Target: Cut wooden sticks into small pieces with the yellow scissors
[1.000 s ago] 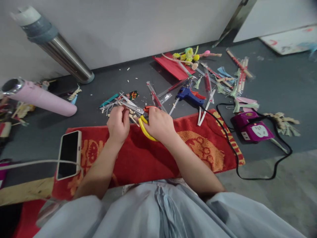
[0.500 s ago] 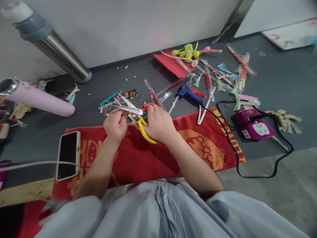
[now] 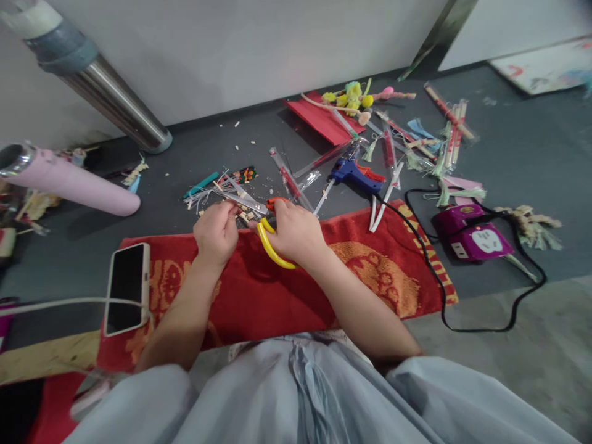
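Observation:
My right hand (image 3: 298,231) grips a pair of scissors (image 3: 272,245) by its yellow and red handles. The blades point left, nearly together, and their tips reach close to my left hand (image 3: 216,231). That hand is closed, with thumb and fingers pinched; whatever sits between them is too small to make out. Just beyond both hands lie thin white strips (image 3: 198,198), a teal pen-like stick (image 3: 202,184) and small cut pale pieces (image 3: 245,216). Under my wrists a red towel (image 3: 277,302) with orange patterns is spread over the table edge.
A blue glue gun (image 3: 356,176) lies right of the hands, its black cable running to a purple power socket box (image 3: 472,233). Left are a phone (image 3: 128,290) with a white cable, a pink tumbler (image 3: 78,185) and a steel flask (image 3: 115,98). A red envelope (image 3: 319,120) lies behind.
The scissor blades have closed from a wider gap to nearly together. Both hands stay in almost the same place.

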### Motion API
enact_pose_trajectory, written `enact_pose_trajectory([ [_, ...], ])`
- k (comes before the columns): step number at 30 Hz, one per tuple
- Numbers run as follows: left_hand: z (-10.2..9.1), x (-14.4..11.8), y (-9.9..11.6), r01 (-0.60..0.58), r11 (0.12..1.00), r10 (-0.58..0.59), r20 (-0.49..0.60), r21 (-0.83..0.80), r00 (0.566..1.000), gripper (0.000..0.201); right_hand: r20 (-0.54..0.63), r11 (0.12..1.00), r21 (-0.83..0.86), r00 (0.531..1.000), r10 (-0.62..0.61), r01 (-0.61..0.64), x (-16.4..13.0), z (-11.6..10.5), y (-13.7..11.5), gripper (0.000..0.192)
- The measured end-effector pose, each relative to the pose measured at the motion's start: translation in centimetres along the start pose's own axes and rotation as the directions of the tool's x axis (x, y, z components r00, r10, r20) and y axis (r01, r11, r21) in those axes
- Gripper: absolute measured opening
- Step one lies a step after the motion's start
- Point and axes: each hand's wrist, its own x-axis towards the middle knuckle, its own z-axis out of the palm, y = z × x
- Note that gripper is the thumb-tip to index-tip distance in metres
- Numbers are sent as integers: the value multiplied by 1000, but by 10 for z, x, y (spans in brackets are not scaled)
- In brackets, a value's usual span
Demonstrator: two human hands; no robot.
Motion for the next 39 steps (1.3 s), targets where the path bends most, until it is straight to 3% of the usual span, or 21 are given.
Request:
enact_pose_trajectory([
  [8,-8,5,1,114,993,-114,13,17,993,25,45,998,-59,998,36,-34,1,-2,-5,69],
  [25,-8,3,-4,37,999,-38,125,8,991,26,-42,993,-32,993,-111,110,0,2,5,66],
  [39,-7,4,-2,-21,1000,21,76,-2,997,25,28,1000,-16,1000,-8,9,0,0,-1,60],
])
